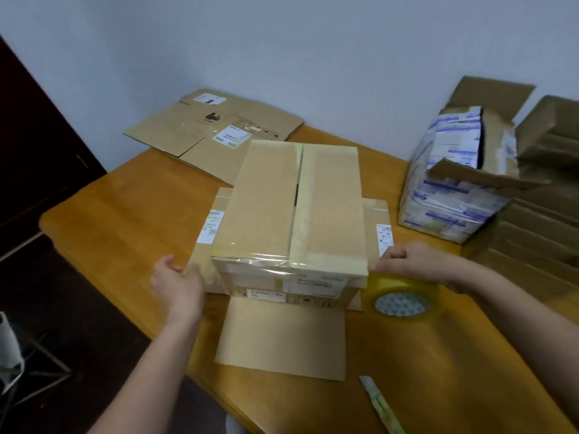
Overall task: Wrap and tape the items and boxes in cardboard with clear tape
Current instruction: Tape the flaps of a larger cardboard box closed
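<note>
Mid-taping brown cardboard-wrapped box bundle: right hand curled round yellowish clear tape roll, left hand with straightish fingers steadying side flap; next probably needs tape cut.

One wide-angle view looks from the person's head, forward and steeply down over the counter. It sits close: both forearms enter from 6 o'clock, with the left hand and right hand near mid-frame. The wall fills 12 o'clock.
</note>
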